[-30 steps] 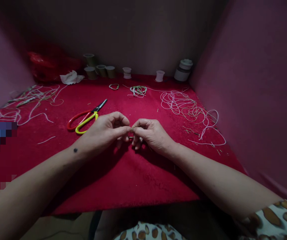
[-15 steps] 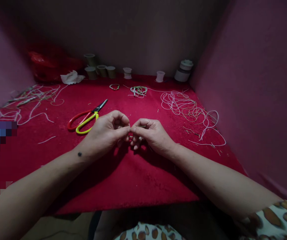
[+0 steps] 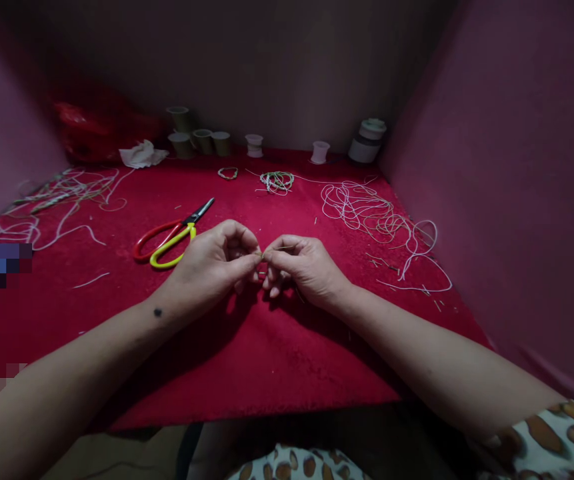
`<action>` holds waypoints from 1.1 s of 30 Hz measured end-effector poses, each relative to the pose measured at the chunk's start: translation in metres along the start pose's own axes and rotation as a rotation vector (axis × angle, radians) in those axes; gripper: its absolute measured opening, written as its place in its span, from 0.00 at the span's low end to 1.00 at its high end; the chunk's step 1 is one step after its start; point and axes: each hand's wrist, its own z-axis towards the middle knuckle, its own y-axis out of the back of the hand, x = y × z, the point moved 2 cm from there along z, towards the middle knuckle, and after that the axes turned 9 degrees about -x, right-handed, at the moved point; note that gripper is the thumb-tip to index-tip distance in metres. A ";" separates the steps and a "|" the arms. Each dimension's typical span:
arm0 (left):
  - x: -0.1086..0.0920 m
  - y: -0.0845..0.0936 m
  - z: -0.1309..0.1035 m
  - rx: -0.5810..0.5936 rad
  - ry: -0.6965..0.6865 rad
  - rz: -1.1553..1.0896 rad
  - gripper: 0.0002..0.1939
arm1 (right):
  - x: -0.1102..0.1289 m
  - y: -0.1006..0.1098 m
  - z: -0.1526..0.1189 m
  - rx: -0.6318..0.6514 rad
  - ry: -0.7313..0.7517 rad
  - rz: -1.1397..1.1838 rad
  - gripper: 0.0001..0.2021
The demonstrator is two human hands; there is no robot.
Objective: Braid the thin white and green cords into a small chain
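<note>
Above the middle of the red cloth, my left hand (image 3: 219, 257) and my right hand (image 3: 304, 263) meet at their fingertips. Both pinch a thin olive cord (image 3: 287, 248), which shows between the thumbs and over the right fingers. The rest of the piece is mostly hidden by my fingers. Beside my left hand lie scissors (image 3: 174, 235) with one red and one yellow handle, their blades pointing away. Beyond the hands rest a small braided loop (image 3: 227, 173) and a larger green and white coil (image 3: 277, 181).
Tangled cords lie at the left (image 3: 67, 193) and right (image 3: 361, 210) of the red cloth (image 3: 247, 373). Several spools (image 3: 221, 144), a white spool (image 3: 321, 153), a jar (image 3: 367, 141), crumpled tissue (image 3: 143, 155) and a red bag (image 3: 97, 133) line the back. Pink walls flank both sides.
The fingertips of both hands have parted slightly, and more of the olive cord shows between them and above my right fingers. The hands otherwise stay in place.
</note>
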 end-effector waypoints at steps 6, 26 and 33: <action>0.002 -0.001 0.000 0.014 0.006 -0.016 0.11 | 0.002 -0.001 -0.003 -0.003 0.007 -0.008 0.07; -0.005 0.003 -0.001 -0.035 0.040 -0.042 0.08 | 0.002 0.001 -0.002 -0.027 -0.015 -0.112 0.03; -0.014 0.007 -0.002 0.094 -0.118 0.059 0.05 | 0.001 -0.003 -0.005 0.111 -0.056 -0.200 0.04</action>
